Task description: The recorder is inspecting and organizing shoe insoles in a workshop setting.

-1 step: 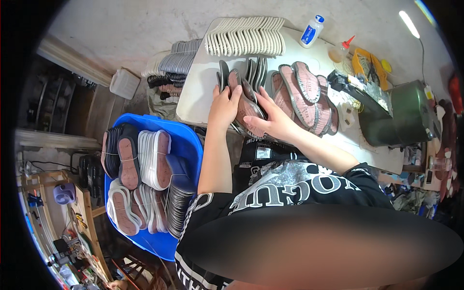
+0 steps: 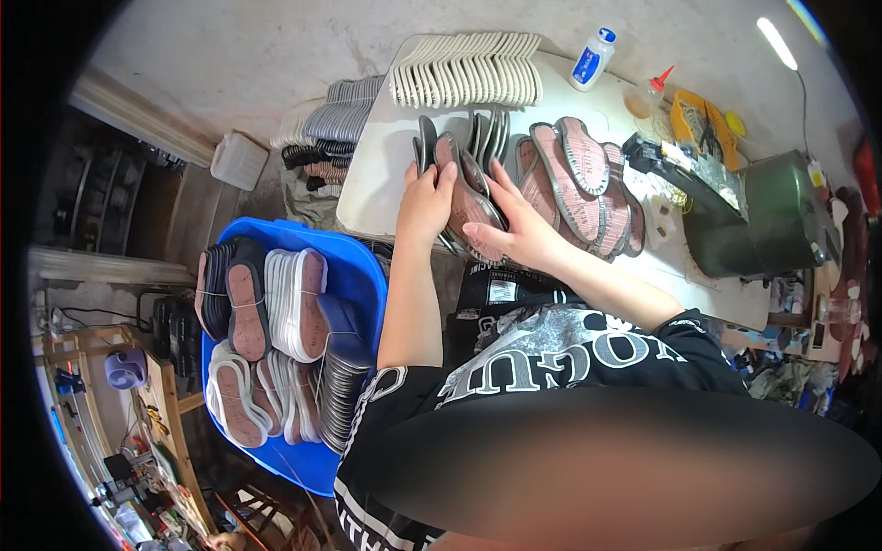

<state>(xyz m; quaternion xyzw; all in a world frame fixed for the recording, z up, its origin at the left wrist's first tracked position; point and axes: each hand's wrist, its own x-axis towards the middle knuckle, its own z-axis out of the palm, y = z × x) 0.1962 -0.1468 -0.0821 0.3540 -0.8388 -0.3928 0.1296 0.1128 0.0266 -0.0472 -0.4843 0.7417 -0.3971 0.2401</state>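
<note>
The left hand (image 2: 427, 209) and the right hand (image 2: 531, 230) hold a bunch of brown-faced soles (image 2: 459, 207) with dark edges between them. The left fingers are closed on the left side of this bunch, with the thumb against a brown face; their lower parts are partly lost behind the soles. The right fingers (image 2: 505, 184) are clamped on its right side, and the right thumb lies across the front. How many soles are inside the grip I cannot count, because they overlap and the hands cover them.

Just beyond the fingertips, more dark soles (image 2: 487, 133) stand on edge, their lower ends hidden. To the right of the right fingers is a pile of pinkish soles (image 2: 579, 184), the under ones only partly seen. All this is on the white bench (image 2: 372, 184), whose near edge is covered by the forearms and the clothing.

Farther to the left and below the left fingers, a blue tub (image 2: 372, 275) holds bundled soles; the sleeve hides its near side. Far ahead of the fingers stands a row of cream soles (image 2: 467, 72). Far right, the green machine (image 2: 753, 220) has small parts too unclear to name.
</note>
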